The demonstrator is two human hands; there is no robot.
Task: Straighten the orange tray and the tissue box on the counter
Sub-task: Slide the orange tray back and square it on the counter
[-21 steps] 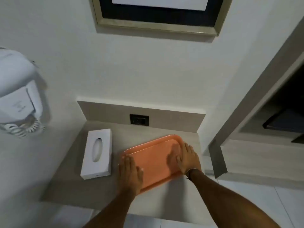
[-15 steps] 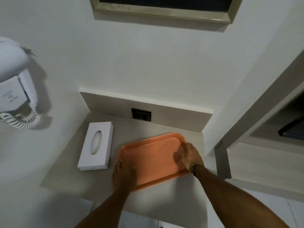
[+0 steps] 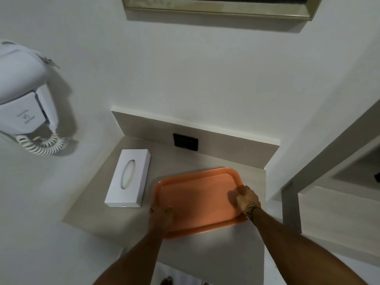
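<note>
The orange tray lies flat on the beige counter, a little askew, its long side running left to right. My left hand is curled over the tray's near left corner. My right hand grips the tray's right edge with the fingers closed on the rim. The white tissue box lies to the left of the tray, its long side running away from me, close to the tray but apart from it.
A dark socket plate sits in the low back panel behind the tray. A white wall-mounted hair dryer with a coiled cord hangs on the left wall. A framed picture hangs above. A shelf recess opens at the right.
Both hands went from lying flat on the tray to curling round its edges. The tray has turned slightly, and the view has shifted downward and to the right.
</note>
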